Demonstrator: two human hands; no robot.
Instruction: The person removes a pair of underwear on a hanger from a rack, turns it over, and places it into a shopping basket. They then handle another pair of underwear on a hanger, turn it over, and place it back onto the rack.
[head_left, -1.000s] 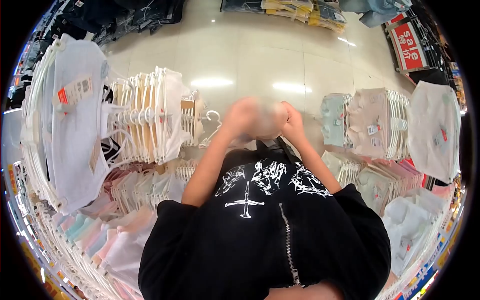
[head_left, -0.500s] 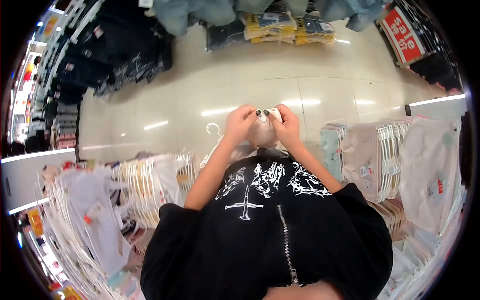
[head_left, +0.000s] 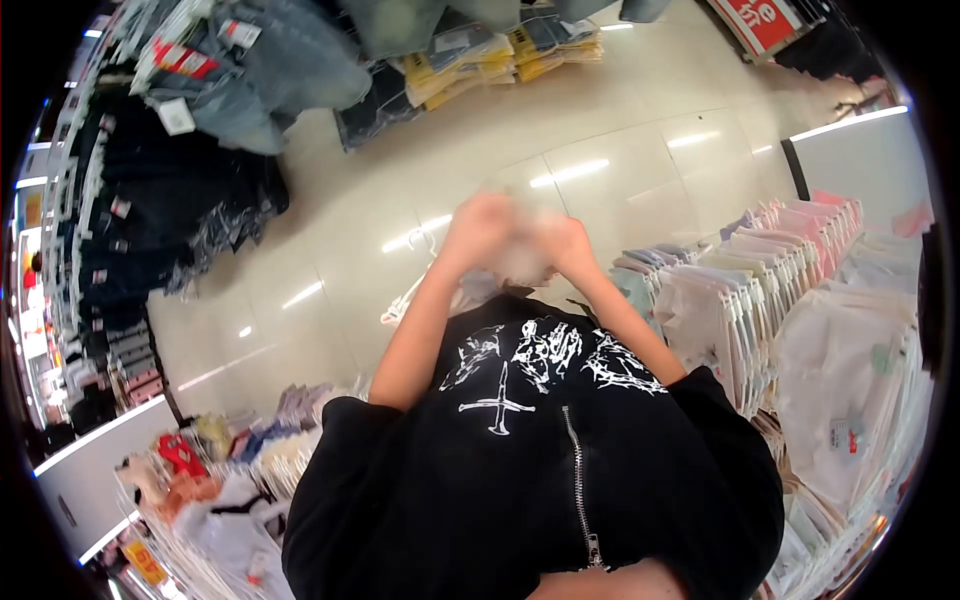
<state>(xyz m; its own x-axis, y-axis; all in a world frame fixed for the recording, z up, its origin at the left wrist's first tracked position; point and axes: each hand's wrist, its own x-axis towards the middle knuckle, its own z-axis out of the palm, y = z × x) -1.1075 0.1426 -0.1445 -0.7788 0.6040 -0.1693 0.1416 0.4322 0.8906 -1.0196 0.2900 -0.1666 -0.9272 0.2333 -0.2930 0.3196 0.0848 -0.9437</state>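
Observation:
In front of my chest, my left hand point(head_left: 478, 232) and my right hand point(head_left: 562, 245) are close together, bent inward over a pale garment point(head_left: 520, 262). The fingers and the upper part of the cloth are smeared, but both hands appear closed on it. I cannot make out the garment's exact kind. Just left of my left forearm, a white hanger point(head_left: 428, 240) sticks up, with its lower part running down beside my arm.
On my left and right are racks of pale clothes on white hangers point(head_left: 735, 320). Jeans point(head_left: 300, 70) hang ahead on the left, above yellow-labelled folded denim point(head_left: 460, 65). A red sale sign point(head_left: 765, 20) stands at the upper right. Tiled floor point(head_left: 600, 130) lies between.
My view has turned and tilted, so the racks and floor lie at a new angle. Both hands stay together at the pale garment; their fingers, sharp before, are now blurred.

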